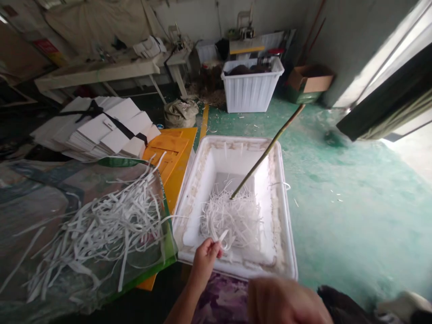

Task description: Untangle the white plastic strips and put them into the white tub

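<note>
Just left hand (205, 256) pinching paper strip (223, 236)

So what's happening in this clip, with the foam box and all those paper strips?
A person sits over a white foam box on a green floor. Their left hand pinches a white paper strip above the pile of strips inside the box. The right hand is blurred at the bottom edge; whether it holds anything is unclear. A long stick leans into the box. A clear bag of more strips lies to the left.
</note>
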